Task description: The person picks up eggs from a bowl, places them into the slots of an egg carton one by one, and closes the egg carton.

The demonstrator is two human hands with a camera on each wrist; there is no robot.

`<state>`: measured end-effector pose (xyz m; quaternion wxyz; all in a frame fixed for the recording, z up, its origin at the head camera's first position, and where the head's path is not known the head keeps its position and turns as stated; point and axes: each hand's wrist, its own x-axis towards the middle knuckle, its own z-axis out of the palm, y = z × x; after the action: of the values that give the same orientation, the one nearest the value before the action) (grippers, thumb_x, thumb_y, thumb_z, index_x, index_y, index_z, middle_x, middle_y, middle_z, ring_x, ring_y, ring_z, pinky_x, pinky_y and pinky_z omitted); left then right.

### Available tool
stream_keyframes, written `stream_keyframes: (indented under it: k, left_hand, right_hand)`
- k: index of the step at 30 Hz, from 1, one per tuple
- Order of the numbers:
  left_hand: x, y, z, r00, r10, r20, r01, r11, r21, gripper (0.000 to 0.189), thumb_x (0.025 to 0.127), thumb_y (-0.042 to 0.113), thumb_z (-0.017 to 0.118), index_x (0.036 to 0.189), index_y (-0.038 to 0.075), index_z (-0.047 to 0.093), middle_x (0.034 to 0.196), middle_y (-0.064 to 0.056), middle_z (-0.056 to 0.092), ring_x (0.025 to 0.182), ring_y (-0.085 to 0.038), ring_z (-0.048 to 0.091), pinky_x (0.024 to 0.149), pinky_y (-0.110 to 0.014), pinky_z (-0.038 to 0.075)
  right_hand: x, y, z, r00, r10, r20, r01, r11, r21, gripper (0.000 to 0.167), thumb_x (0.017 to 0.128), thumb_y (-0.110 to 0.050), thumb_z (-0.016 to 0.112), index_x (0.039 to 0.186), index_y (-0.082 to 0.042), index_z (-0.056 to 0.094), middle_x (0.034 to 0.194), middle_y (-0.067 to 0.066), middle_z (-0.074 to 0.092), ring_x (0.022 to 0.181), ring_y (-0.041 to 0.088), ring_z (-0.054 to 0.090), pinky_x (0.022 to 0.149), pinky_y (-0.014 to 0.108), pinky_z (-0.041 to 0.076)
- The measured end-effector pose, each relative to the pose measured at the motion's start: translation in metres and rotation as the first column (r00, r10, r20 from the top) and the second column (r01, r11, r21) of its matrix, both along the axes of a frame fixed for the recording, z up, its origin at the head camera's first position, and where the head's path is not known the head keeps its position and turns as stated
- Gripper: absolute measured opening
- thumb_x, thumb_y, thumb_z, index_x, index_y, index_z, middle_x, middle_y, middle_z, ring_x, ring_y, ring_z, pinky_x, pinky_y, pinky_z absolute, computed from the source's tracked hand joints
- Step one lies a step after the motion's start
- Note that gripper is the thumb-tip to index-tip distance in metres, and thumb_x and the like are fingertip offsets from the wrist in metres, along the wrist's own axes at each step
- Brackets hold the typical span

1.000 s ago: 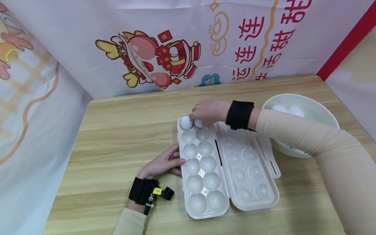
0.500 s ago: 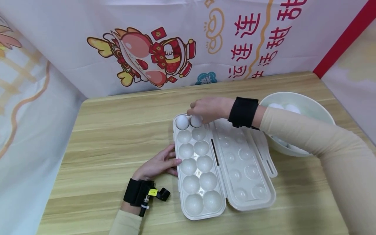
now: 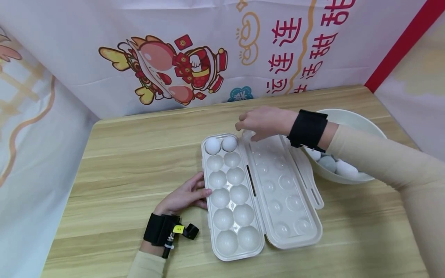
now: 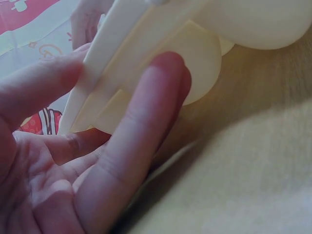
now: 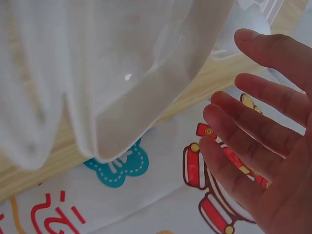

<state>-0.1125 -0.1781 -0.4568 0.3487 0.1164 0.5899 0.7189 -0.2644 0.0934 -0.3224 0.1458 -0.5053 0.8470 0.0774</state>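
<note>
A white plastic egg box lies unfolded on the table, two rows of round cups on its left half and its lid on the right. Two white eggs, a left one and a right one, sit side by side in the far cups. My left hand grips the box's left edge; in the left wrist view the thumb is on the rim and fingers reach underneath. Over the lid's far end hovers my right hand, holding nothing, its fingers spread in the right wrist view.
A pale bowl with several eggs stands to the right, partly behind my right forearm. Between it and the lid lies a flat white slotted strip. A printed cloth rises along the table's back edge.
My right hand has let go of the right egg, leaving it in its cup, and moved right over the lid. My left hand keeps its grip on the box. The head view has shifted slightly.
</note>
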Motion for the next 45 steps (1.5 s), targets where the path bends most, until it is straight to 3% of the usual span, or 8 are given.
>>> stream_keyframes:
  k: [25,36,45]
  left_hand:
    - [0.0,0.0,-0.002,1.0,0.0,0.001,0.0,1.0,-0.013,0.064,0.098,0.006,0.055,0.151,0.004,0.019,0.129,-0.029,0.048,0.1,-0.036,0.062,0.078,-0.051,0.056]
    - [-0.001,0.001,0.001,1.0,-0.002,-0.003,0.002,1.0,-0.015,0.065,0.098,0.005,0.055,0.152,0.005,0.018,0.13,-0.03,0.047,0.1,-0.036,0.062,0.078,-0.051,0.056]
    - [-0.002,0.0,-0.001,1.0,-0.005,-0.006,0.005,1.0,-0.026,0.064,0.099,0.005,0.054,0.152,0.005,0.017,0.129,-0.029,0.048,0.101,-0.035,0.063,0.079,-0.051,0.056]
  right_hand:
    - [0.002,0.08,0.011,0.984,-0.18,0.004,0.179,0.979,-0.095,0.046,0.08,-0.02,0.081,0.121,-0.008,0.064,0.116,0.016,0.062,0.097,0.03,0.061,0.083,0.045,0.055]
    - [0.007,0.125,0.014,0.967,-0.256,0.013,0.255,0.956,-0.146,0.044,0.079,-0.017,0.082,0.117,-0.005,0.063,0.113,0.017,0.063,0.097,0.031,0.061,0.082,0.047,0.055]
    - [0.013,0.159,0.005,0.94,-0.338,0.036,0.34,0.929,-0.145,0.044,0.077,-0.016,0.083,0.117,-0.007,0.064,0.113,0.016,0.063,0.095,0.03,0.06,0.08,0.048,0.056]
